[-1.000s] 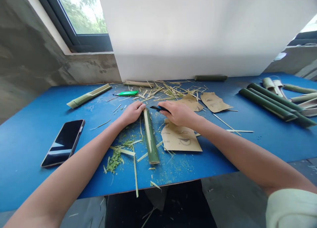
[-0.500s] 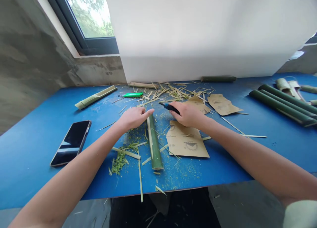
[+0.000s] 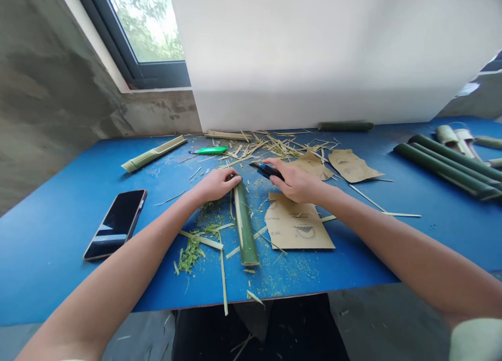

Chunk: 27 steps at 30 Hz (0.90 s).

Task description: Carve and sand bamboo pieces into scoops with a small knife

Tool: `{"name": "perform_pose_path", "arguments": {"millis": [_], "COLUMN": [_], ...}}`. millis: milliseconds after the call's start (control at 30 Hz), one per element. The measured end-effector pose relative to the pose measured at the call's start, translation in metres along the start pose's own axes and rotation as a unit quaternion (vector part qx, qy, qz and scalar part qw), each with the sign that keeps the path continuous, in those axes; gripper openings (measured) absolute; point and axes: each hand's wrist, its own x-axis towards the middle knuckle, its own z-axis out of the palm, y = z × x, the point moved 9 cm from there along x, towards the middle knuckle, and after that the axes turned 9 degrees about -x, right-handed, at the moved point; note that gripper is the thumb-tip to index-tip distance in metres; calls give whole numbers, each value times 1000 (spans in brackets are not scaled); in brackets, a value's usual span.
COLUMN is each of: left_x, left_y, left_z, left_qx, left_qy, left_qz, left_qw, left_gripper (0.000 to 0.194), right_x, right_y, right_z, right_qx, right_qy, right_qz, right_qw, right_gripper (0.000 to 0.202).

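Note:
A split length of green bamboo (image 3: 247,230) lies lengthwise on the blue table, with a pale strip along its left side. At its far end my left hand (image 3: 220,184) is closed around it, thumb on top. My right hand (image 3: 292,181) grips a black utility knife (image 3: 267,170), its tip pointing left, held apart from the bamboo. Below the right hand lies a brown sandpaper sheet (image 3: 304,228). Green shavings (image 3: 190,254) and thin bamboo strips (image 3: 202,240) are scattered left of the bamboo.
A phone (image 3: 115,224) lies at left. Behind are a green utility knife (image 3: 210,150), a cut bamboo piece (image 3: 155,153) and a heap of slivers (image 3: 270,147). More sandpaper (image 3: 353,165) is at back right. Several green bamboo lengths (image 3: 451,165) lie far right. A white board (image 3: 314,58) stands behind.
My left thumb has come down onto the bamboo's far end. The knife in my right hand has turned slightly, and my right index finger has lifted a little.

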Motion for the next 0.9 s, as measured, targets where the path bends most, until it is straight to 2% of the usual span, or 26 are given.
{"name": "perform_pose_path", "arguments": {"millis": [267, 367, 500, 633, 700, 900], "left_x": [4, 5, 6, 6, 6, 7], "left_y": [-5, -4, -2, -3, -3, -5], "left_z": [0, 1, 2, 2, 2, -1], "left_qx": [-27, -34, -49, -52, -49, -46], "left_qy": [33, 40, 50, 45, 46, 42], "left_qz": [13, 23, 33, 43, 46, 51], "left_qw": [999, 998, 997, 997, 997, 997], "left_gripper": [42, 43, 45, 45, 44, 47], "right_x": [-5, -8, -10, -10, -9, -6], "right_y": [-16, -19, -25, -30, -28, -21], "right_z": [-10, -11, -8, -4, -6, -16], "right_qx": [56, 51, 31, 82, 102, 114], "right_qy": [12, 5, -36, -95, -106, -67], "right_qz": [-59, -51, -35, -54, -54, -53], "right_qw": [997, 997, 998, 991, 988, 990], "right_gripper": [58, 59, 56, 50, 47, 40]}}
